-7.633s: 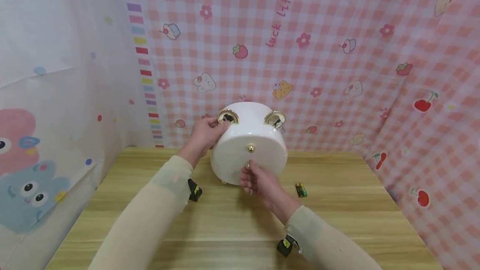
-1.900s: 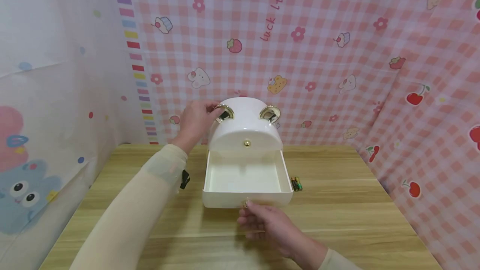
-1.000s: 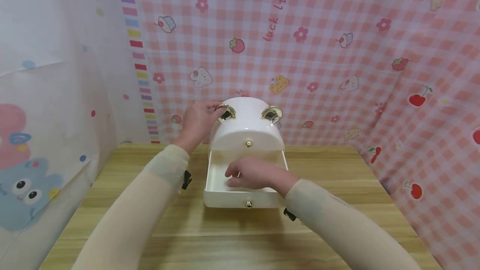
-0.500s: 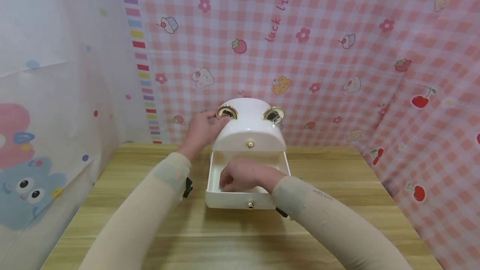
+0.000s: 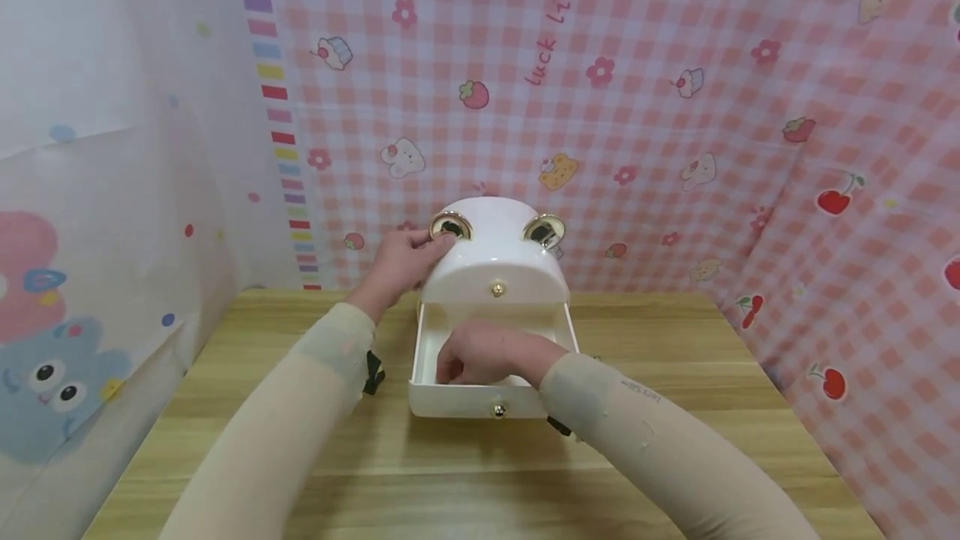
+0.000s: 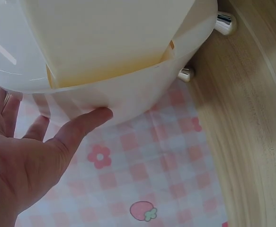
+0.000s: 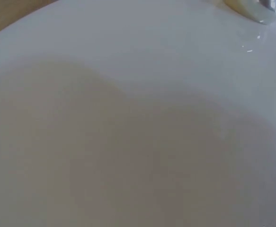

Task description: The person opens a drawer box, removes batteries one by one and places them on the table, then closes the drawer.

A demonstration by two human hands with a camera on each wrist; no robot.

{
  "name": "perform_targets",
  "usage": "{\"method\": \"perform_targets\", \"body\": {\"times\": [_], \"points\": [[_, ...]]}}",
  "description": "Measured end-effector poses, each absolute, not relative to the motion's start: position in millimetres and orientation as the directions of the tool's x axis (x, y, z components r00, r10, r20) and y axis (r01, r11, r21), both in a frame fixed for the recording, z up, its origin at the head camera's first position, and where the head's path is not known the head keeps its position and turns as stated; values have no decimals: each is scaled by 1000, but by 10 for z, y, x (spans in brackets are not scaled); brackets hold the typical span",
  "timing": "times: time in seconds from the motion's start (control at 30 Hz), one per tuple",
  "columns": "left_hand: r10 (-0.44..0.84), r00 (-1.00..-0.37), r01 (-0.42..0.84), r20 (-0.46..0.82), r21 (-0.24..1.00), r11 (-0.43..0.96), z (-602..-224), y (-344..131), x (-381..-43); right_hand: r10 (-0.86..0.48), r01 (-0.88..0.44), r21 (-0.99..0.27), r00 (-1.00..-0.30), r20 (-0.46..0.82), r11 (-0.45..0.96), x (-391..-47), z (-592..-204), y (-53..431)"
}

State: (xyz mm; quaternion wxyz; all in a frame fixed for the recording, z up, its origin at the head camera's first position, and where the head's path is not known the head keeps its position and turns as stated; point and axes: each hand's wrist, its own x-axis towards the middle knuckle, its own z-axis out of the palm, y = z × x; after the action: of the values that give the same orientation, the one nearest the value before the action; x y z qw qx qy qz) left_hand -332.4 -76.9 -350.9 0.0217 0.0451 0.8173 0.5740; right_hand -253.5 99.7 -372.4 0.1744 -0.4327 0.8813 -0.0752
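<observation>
A glossy white drawer box (image 5: 495, 252) with two gold-rimmed ears stands near the back of the table. Its lower drawer (image 5: 450, 400) is pulled out and shows a gold knob (image 5: 498, 411). My left hand (image 5: 401, 261) grips the box at the left ear (image 5: 452, 226), thumb in front. In the left wrist view, its other fingers (image 6: 85, 124) lie spread along the box's side wall. My right hand (image 5: 480, 352) is inside the drawer towards the left, knuckles up and fingers bent down. Its fingertips are hidden, and I cannot tell whether they hold anything.
Behind the box hangs a pink checked cloth (image 5: 615, 123), with a white printed cloth (image 5: 135, 215) at the left. The wooden table (image 5: 660, 357) extends around the box. The right sleeve covers nearly all of the batteries beside the drawer.
The drawer has come out from flush. My right hand let go of its knob, moved inside the drawer and curled downward. My left hand shifted slightly lower at the ear.
</observation>
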Motion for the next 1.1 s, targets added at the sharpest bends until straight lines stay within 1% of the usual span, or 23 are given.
{"method": "perform_targets", "body": {"times": [0.13,0.3,0.57,0.73,0.93,1.1], "points": [[99,-995,44,13,944,326,-3501,-765,-3316,-795,-754,-257,-559,-234,605,-2525,-3713,1006],[98,-995,41,10,947,319,-3493,-764,-3309,-787,-754,-226,-581,-208,616,-2531,-3721,1036],[102,-995,59,24,932,358,-3491,-767,-3326,-782,-762,-178,-614,-106,622,-2538,-3773,1133],[103,-993,85,49,922,377,-3501,-769,-3334,-770,-754,-156,-628,-112,638,-2551,-3786,1172],[93,-993,110,78,907,406,-3503,-766,-3329,-795,-771,-196,-591,-137,606,-2576,-3775,1276],[77,-982,187,172,835,518,-3494,-751,-3308,-818,-794,-197,-561,-130,575,-2590,-3764,1338]]}}
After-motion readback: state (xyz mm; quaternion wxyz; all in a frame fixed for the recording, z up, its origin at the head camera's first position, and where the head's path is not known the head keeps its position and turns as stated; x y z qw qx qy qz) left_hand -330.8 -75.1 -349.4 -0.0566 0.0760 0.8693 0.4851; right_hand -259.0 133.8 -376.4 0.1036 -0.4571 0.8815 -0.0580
